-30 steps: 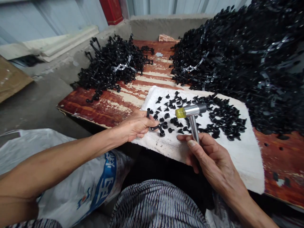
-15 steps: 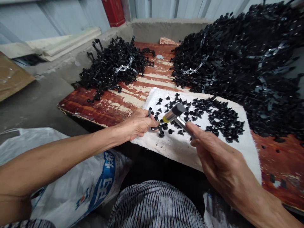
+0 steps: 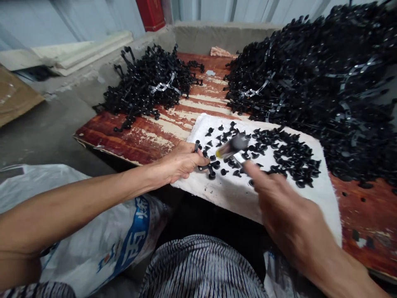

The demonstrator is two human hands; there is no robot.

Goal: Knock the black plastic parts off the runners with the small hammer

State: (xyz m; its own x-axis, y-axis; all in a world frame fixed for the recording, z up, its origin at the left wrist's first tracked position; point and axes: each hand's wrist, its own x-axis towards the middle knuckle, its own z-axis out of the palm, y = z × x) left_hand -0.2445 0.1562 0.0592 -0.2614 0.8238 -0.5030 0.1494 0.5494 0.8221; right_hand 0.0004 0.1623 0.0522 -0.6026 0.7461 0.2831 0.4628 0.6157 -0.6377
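Note:
My left hand [image 3: 182,160] pinches a black jointed linkage [image 3: 211,170] with round ends, low over the near left part of a white cloth [image 3: 217,195]. My right hand [image 3: 279,194] is closed around the handle of a small mallet [image 3: 235,147]. The mallet's head, dark at one end and yellow at the other, is blurred and hangs above the cloth, just right of the linkage. Small black suction-cup-like pieces [image 3: 294,159] lie scattered over the cloth, thickest on its right side.
Heaps of black linkages stand on the worn red-brown board: a smaller heap [image 3: 149,87] at the back left, a large heap [image 3: 316,82] at the right. White plastic bags [image 3: 93,231] lie below the board's left edge. A cardboard box [image 3: 15,97] is at the far left.
The mallet and my right hand have shifted slightly right and are now blurred by motion. My left hand keeps its hold on the linkage in nearly the same place.

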